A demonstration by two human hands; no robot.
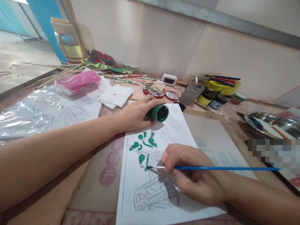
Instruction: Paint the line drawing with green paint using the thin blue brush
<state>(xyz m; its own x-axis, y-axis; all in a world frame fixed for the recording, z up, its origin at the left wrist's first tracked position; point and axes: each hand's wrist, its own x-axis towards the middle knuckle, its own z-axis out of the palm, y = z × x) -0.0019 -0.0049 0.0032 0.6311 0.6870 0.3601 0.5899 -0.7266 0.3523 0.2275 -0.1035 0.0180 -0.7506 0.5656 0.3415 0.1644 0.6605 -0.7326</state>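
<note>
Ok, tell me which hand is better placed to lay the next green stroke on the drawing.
Probably the right hand: it holds the blue brush, its tip at the end of a green stroke on the drawing. The left hand is occupied, holding the open paint jar.

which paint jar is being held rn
The open green jar in the left hand; the other paint jars sit farther back, near the yellow container.
</note>
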